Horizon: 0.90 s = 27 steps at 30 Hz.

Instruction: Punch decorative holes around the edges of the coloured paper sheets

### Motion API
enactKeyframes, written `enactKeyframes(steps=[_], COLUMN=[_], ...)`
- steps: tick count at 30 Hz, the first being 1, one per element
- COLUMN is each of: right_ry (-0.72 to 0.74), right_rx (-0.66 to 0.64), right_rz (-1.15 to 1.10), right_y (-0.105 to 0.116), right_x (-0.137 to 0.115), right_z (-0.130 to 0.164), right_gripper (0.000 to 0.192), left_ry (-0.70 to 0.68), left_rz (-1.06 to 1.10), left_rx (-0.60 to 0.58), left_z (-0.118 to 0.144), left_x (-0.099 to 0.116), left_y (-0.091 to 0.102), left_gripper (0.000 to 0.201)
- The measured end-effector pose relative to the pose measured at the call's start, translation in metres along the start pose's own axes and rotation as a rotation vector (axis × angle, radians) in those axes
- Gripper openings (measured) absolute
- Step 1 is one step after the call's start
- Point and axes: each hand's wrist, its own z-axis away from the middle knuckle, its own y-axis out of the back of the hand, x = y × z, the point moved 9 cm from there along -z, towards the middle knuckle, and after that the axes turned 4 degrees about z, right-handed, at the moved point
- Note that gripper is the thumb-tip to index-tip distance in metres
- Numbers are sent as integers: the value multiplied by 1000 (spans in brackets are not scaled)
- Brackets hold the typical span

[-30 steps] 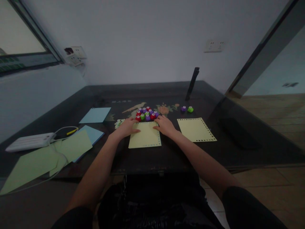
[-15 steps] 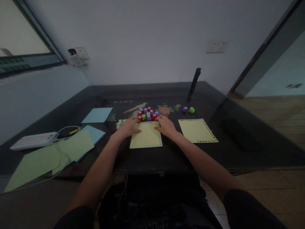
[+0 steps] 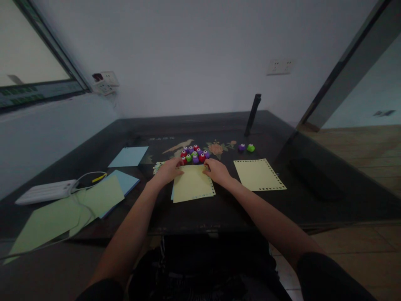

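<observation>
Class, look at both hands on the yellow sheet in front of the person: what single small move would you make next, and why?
Probably square the yellow sheet up. The left hand and right hand press its far corners, it sits slightly askew, and a blue edge peeks out under its left side. The small coloured punches lie just beyond, within easy reach afterwards.

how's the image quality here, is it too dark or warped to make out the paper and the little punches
Head view: dim and underexposed, the dark table swallowing detail; wide-angle bending at the edges; yellow sheet under left hand and right hand stays readable; coloured punches small, soft.
</observation>
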Motion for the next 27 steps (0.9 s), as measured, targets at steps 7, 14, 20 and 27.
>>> enactKeyframes(steps=[7,14,20,27], right_ry=[-28,-62,-69,-137], right_rx=[-8,31,109,-69], right_rz=[3,-97,-531,-1074], right_y=[2,7,15,-3], right_x=[2,8,16,17], right_z=[1,-1,-4,-7], right_gripper=[13,6,11,13], left_ry=[-42,-19,27,138], left_rz=[106,142,336,702], left_rx=[-14,22,97,321], left_z=[-3,-2,0,4], left_x=[-11,-11,-13,-25], left_y=[2,13,32,48], left_gripper=[19,23,28,39])
